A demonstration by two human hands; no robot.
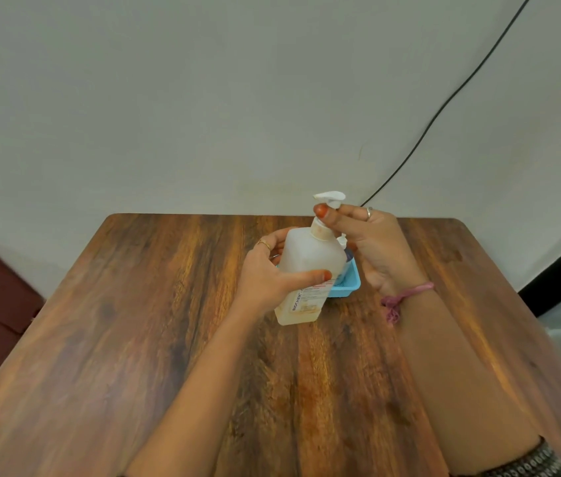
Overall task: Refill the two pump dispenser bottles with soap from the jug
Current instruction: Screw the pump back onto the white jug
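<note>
Left hand (pixel 268 273) wrapped round the pump bottle (pixel 310 270) near the surface's (pixel 134 321) far edge, right hand (pixel 368 242) pinching its pump head (pixel 330 197).

- Table (pixel 134 339): wood-grain top, brown with dark streaks, smooth, with a soft sheen where light falls on the right side.
- Pump bottle (pixel 310 259): translucent frosted plastic, matt; paper-like printed label low on its front.
- Pump head (pixel 330 196): white plastic, smooth, slightly glossy.
- Tray (pixel 349 282): light blue plastic, perforated floor.
- Wall (pixel 203 98): pale painted surface, matt, faint marks.
- Cable (pixel 444 108): black, smooth sheath, looks like plastic or rubber.
- Wrist thread (pixel 406 294): pink fibre, knotted, frayed end.
- Ring (pixel 369 213): silvery metal, shiny.
</note>
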